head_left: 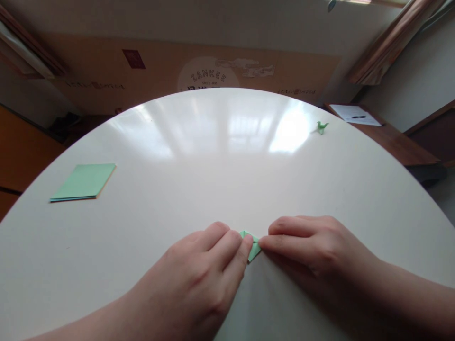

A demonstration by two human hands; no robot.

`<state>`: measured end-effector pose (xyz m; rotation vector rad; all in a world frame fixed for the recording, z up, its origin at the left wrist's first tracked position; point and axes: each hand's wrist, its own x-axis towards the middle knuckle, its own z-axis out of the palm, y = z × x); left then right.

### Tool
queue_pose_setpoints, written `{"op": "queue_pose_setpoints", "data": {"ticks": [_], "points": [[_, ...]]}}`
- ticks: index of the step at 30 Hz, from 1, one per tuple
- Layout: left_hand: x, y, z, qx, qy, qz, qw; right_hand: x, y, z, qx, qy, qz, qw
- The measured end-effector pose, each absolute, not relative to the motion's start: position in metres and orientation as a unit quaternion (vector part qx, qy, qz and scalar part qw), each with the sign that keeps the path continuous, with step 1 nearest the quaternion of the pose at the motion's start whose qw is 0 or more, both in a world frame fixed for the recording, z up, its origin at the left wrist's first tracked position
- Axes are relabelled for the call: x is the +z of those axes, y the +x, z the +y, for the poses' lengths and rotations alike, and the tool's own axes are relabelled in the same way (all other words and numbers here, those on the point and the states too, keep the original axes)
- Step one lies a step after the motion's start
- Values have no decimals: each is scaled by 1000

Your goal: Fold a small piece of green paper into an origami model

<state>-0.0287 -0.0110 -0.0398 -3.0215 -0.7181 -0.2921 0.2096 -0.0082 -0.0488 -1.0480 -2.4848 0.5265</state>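
Head view: at lower centre, the left hand's [209, 265] bunched fingers press on folded green paper [254, 252], and the right hand's [316, 244] fingertips touch its right corner; I cannot tell whether either pinches it. White table [199, 189] also bears a paper stack [85, 181], left, and a green paper bird [322, 127], upper right.

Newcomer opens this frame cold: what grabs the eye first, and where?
Probably the small light-green folded paper at the near middle of the glossy white, curved-edged table, with the left hand and right hand both touching it. Next, the stack of square paper sheets, light green on top, on the table's left, and the tiny green bird-shaped figure near its far right edge.
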Motion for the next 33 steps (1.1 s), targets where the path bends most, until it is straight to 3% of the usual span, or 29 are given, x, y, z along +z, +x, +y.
{"op": "queue_pose_setpoints", "data": {"ticks": [13, 21, 24, 33], "points": [[-40, -29, -12, -71, -963, -259, -28, -51, 210, -10, 167, -377, -893, 178], [-39, -28, -12, -73, -966, -248, -24, -41, 220, 10, 354, -387, -830, 189], [-39, -28, -11, -69, -967, -243, -20, -44, 219, 11, 348, -379, -832, 208], [-38, -27, -12, -67, -967, -246, -14, -41, 215, 2, 277, -362, -878, 147]]}}
